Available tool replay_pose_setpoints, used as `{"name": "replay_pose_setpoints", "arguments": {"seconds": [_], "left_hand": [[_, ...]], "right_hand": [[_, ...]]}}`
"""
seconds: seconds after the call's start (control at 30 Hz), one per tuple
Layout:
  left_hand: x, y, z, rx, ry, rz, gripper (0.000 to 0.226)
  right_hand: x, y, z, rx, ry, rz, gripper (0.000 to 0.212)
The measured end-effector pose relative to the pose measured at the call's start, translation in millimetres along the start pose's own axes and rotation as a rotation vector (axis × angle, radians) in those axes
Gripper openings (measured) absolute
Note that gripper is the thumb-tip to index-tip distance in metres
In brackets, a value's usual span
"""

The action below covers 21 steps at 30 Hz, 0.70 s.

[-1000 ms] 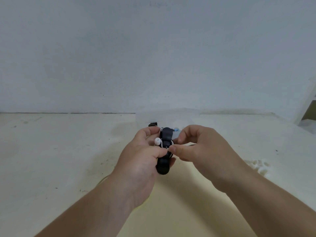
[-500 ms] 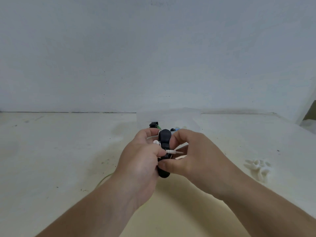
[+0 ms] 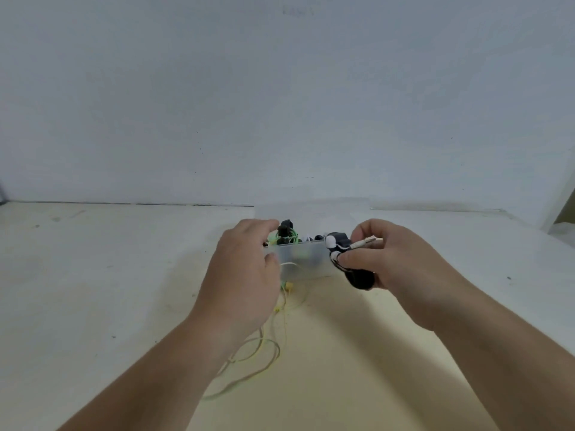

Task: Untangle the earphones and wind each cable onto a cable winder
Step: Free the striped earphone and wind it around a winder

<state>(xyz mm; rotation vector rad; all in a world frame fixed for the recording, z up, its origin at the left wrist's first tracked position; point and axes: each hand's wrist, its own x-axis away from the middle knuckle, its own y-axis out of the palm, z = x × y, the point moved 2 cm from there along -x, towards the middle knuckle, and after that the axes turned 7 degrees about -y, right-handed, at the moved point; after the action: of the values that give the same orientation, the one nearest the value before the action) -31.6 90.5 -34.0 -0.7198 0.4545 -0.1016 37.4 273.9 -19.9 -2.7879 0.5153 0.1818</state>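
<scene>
So, R hand (image 3: 395, 262) is gripping a black winder (image 3: 359, 276) w/ the white earphones (image 3: 330, 242) wound on it. The jack plug (image 3: 367, 243) pokes out sideways under the curled fingers. L hand (image 3: 242, 269) is curled over the left end of the clear box (image 3: 308, 259), thumb on its front wall. Inside the box there's a second winder (image 3: 286, 233) w/ green cable on it. Loose yellow-green cable (image 3: 267, 346) trails over the table (image 3: 93, 290) below L hand.

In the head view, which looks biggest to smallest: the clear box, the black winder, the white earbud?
1. clear box
2. black winder, partly hidden by the right hand
3. white earbud, clearly smallest
</scene>
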Motion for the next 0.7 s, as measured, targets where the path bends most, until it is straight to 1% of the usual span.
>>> {"name": "replay_pose_setpoints", "arguments": {"seconds": [0.07,0.17,0.33,0.43,0.57,0.6,0.63,0.7], "left_hand": [[-1.6,2.2,-3.7,0.01,0.027,-0.018,0.054],[-2.4,5.0,-7.9,0.057,0.003,-0.094,0.069],[-9.6,7.1,-19.2,0.128,-0.022,-0.112,0.079],[-12.5,8.4,-22.5,0.212,-0.071,-0.158,0.088],[-15.0,7.2,-24.9,0.282,-0.089,-0.159,0.096],[-15.3,7.1,-25.5,0.29,-0.09,-0.158,0.096],[-15.2,7.1,-25.7,0.292,-0.089,-0.158,0.095],[-14.5,7.5,-26.2,0.289,-0.085,-0.156,0.095]], "right_hand": [[-3.3,-3.1,0.0,0.006,-0.009,0.018,0.022],[-9.0,-1.8,-9.4,0.007,-0.043,0.05,0.02],[-31.7,5.5,-24.3,0.092,-0.075,0.09,0.022],[-51.4,14.5,-22.9,0.159,-0.072,0.097,0.017],[-74.6,30.3,-17.4,0.364,-0.134,0.109,0.007],[-77.0,35.3,-17.2,0.417,-0.154,0.098,0.009],[-78.5,39.9,-15.7,0.477,-0.169,0.078,0.014],[-79.4,48.6,-11.5,0.652,-0.187,0.039,0.022]]}}
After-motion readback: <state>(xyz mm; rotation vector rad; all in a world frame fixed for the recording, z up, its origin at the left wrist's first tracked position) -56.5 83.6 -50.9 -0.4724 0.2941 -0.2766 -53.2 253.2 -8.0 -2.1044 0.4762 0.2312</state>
